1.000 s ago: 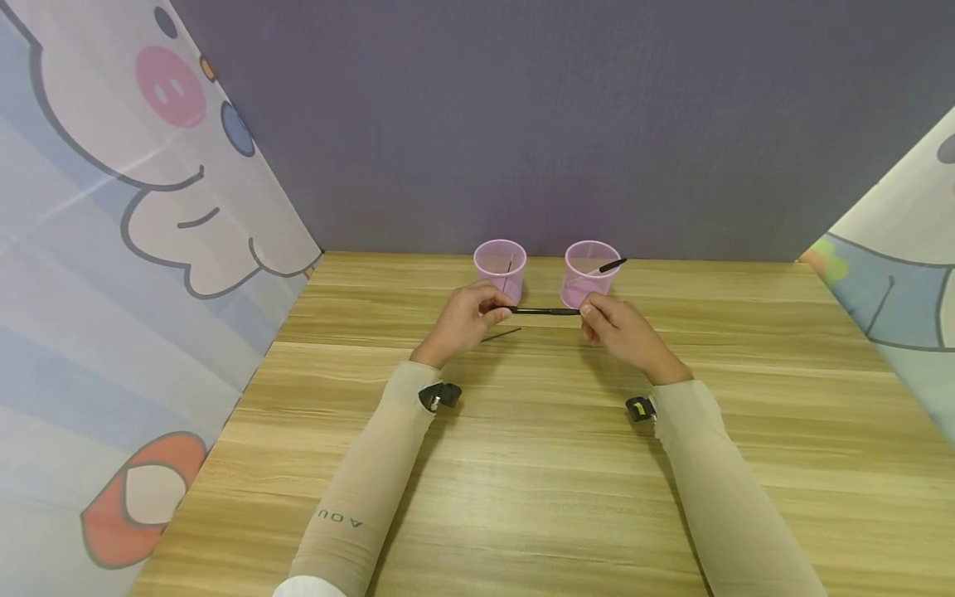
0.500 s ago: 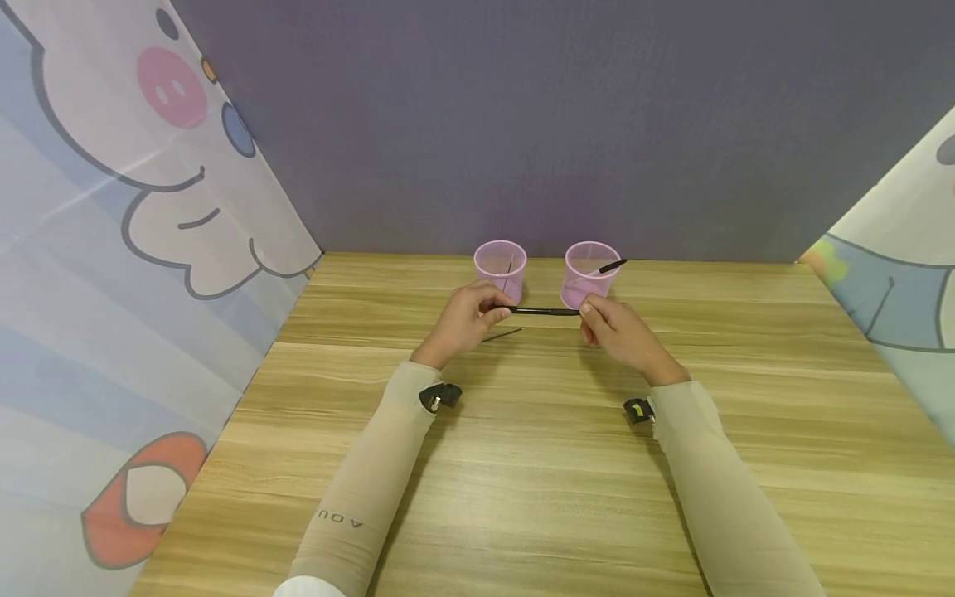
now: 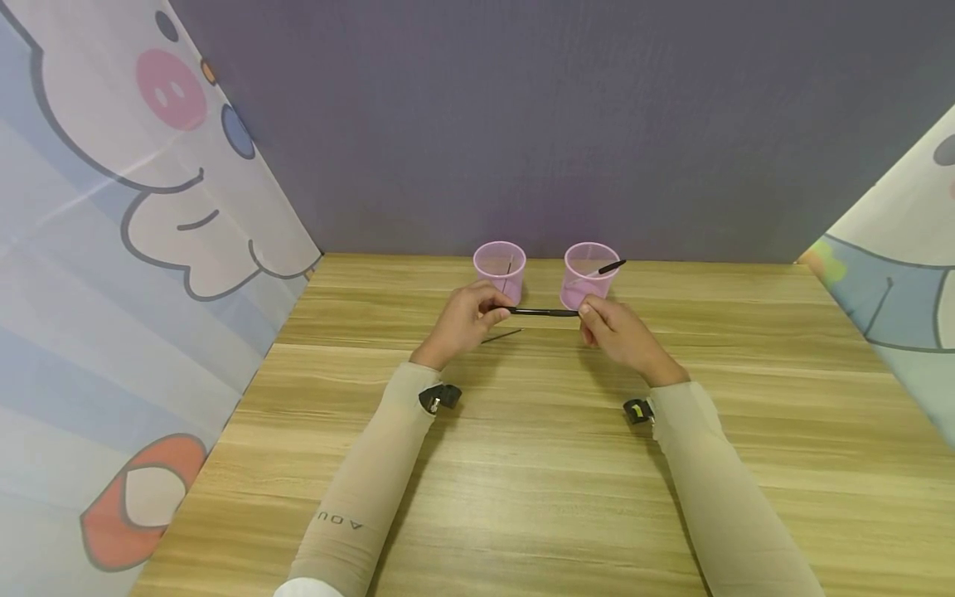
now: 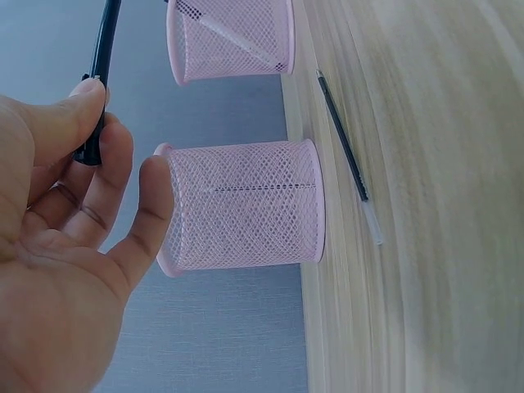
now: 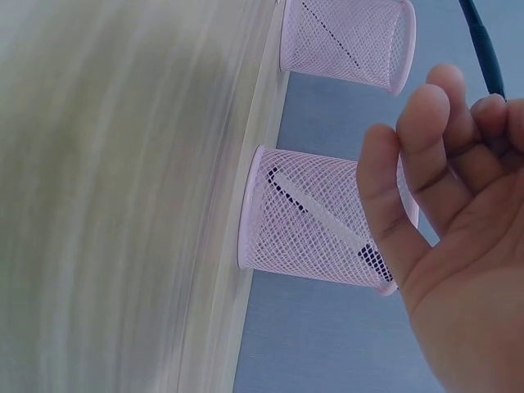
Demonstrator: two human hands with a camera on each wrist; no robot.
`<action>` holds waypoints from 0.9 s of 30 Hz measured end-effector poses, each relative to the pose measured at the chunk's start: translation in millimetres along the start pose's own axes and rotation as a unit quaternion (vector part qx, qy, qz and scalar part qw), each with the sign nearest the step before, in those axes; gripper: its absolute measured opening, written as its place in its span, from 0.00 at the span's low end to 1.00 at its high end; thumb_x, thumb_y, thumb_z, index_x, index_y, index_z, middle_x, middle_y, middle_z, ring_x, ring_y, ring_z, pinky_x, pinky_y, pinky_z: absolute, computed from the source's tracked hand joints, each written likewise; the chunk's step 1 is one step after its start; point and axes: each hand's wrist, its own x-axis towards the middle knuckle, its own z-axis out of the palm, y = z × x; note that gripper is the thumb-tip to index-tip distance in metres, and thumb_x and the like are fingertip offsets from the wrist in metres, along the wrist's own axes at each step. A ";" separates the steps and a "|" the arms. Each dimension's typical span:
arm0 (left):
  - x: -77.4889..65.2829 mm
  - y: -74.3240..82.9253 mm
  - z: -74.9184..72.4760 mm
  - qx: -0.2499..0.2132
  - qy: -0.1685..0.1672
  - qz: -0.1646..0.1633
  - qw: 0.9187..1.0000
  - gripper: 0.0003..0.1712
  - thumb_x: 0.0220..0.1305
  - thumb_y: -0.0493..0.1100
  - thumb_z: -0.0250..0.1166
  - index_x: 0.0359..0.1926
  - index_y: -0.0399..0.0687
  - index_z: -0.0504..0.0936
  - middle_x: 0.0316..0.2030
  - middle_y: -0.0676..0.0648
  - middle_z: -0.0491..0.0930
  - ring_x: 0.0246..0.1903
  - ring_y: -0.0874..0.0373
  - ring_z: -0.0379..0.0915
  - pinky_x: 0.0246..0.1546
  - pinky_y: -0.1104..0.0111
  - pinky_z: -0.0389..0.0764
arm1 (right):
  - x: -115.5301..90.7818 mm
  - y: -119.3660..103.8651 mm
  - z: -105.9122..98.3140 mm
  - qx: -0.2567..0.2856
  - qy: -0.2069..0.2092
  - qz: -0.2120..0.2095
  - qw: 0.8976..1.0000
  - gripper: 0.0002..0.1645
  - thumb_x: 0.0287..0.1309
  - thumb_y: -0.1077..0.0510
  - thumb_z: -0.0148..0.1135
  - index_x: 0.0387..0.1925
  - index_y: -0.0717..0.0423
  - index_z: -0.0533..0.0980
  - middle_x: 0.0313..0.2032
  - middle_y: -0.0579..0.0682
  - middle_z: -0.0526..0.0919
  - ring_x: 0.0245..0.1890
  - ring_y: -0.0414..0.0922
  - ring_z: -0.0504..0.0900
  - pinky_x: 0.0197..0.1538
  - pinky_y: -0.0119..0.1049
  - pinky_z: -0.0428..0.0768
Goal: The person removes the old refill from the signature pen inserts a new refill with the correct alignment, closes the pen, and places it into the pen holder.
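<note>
A black pen (image 3: 545,313) is held level between both hands, above the table in front of two pink mesh pen holders. My left hand (image 3: 461,323) pinches its clip end between thumb and fingers. The other end sits in the grip of my right hand (image 3: 622,336); the fingers cover that tip. Inside the left pen holder (image 4: 237,233) leans a thin dark refill (image 4: 262,187). A pen with a pale barrel and black end (image 3: 612,266) slants out of the right pen holder (image 5: 274,246). On the table below my left hand lies a loose pen refill (image 4: 344,135), dark with a clear end.
The wood-grain table (image 3: 537,481) ends at a grey wall panel (image 3: 559,124) behind the pen holders. Cartoon-printed cloth (image 3: 97,290) hangs along the left side, and another printed sheet (image 3: 906,274) along the right.
Almost nothing differs. Both hands keep hold of the black pen in the same place, and the holders and loose refill stay where they were.
</note>
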 end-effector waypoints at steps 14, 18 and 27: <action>0.2 -0.9 -0.3 0.004 -0.001 -0.001 1.000 0.05 0.60 0.40 0.67 0.39 0.50 0.85 0.34 0.53 0.79 0.32 0.60 0.69 0.34 0.70 0.73 | 0.0 0.3 0.9 0.034 -0.001 0.006 0.999 0.20 0.74 0.49 0.42 0.28 0.53 0.71 0.20 0.47 0.74 0.20 0.41 0.72 0.26 0.33 0.73; -0.1 -1.0 -0.9 0.008 0.001 -0.002 1.000 0.05 0.61 0.40 0.67 0.39 0.49 0.85 0.34 0.53 0.79 0.32 0.60 0.69 0.34 0.69 0.73 | -0.6 -0.5 -0.3 0.042 0.005 0.013 0.999 0.18 0.73 0.48 0.44 0.31 0.54 0.71 0.21 0.49 0.74 0.21 0.42 0.72 0.26 0.34 0.72; 0.0 -1.1 -1.5 0.009 0.001 -0.009 1.000 0.06 0.61 0.42 0.66 0.40 0.50 0.85 0.35 0.54 0.79 0.32 0.61 0.69 0.34 0.70 0.73 | -4.3 -21.4 -6.8 0.063 0.001 0.008 0.998 0.10 0.70 0.60 0.50 0.38 0.65 0.72 0.21 0.57 0.74 0.20 0.37 0.69 0.24 0.31 0.70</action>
